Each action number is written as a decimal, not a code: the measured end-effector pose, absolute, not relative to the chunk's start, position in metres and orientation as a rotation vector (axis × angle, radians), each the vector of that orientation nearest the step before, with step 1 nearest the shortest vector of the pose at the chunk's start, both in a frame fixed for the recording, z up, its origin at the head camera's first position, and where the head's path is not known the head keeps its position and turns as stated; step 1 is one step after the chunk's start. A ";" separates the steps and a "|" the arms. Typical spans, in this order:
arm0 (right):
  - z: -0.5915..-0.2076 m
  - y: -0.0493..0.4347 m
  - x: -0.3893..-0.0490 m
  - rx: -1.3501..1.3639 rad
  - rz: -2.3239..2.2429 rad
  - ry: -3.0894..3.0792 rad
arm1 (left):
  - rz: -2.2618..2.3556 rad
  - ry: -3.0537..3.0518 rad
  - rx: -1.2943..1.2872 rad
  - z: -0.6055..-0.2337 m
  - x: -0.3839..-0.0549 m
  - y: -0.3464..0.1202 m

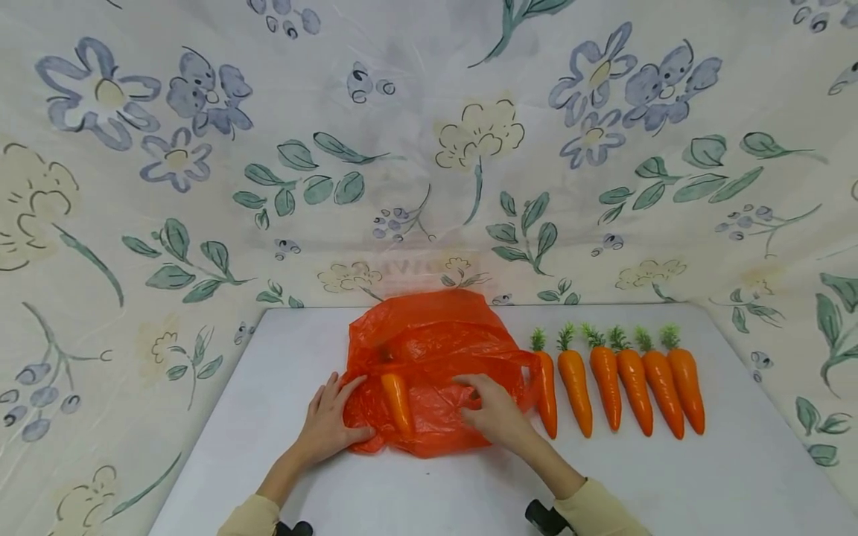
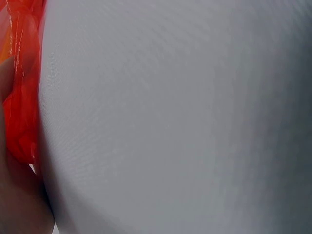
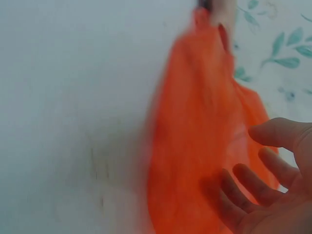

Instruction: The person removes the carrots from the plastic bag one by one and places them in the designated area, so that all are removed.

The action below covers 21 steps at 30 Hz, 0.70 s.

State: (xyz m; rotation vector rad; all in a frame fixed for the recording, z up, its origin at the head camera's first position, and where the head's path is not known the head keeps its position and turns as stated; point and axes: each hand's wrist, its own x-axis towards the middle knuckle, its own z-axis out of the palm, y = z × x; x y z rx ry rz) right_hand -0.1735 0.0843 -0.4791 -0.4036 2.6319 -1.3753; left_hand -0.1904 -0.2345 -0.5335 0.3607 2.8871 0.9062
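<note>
A crumpled red plastic bag (image 1: 442,420) lies flat in the middle of the table. One orange carrot (image 1: 398,402) shows at the bag's left half, its top end hidden by the red film. My left hand (image 1: 328,417) rests at the bag's left edge with fingers spread; the left wrist view catches only part of this hand (image 2: 19,204) beside the red plastic. Over the bag's right part is my right hand (image 1: 496,413), its thumb and fingers apart. In the right wrist view, that hand (image 3: 273,180) has loosely bent, separated fingers against the blurred bag (image 3: 190,136).
Several orange carrots (image 1: 633,391) with green tops stand in a row right of the bag, the leftmost carrot (image 1: 547,402) partly behind a bag handle (image 1: 532,365). The white table (image 1: 295,342) ends at a flower-patterned cloth (image 1: 415,171) at the back and sides.
</note>
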 end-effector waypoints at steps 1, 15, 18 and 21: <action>-0.481 0.079 -0.174 -0.409 -1.364 2.623 | 0.907 2.886 0.359 -0.534 -0.190 -0.235; -0.490 0.024 -0.190 -0.365 -1.322 2.566 | 0.905 2.880 0.354 -0.532 -0.191 -0.235; -0.490 0.015 -0.191 -0.361 -1.337 2.533 | 0.903 2.883 0.360 -0.532 -0.190 -0.235; -0.491 0.005 -0.191 -0.353 -1.329 2.515 | 0.901 2.887 0.363 -0.533 -0.190 -0.235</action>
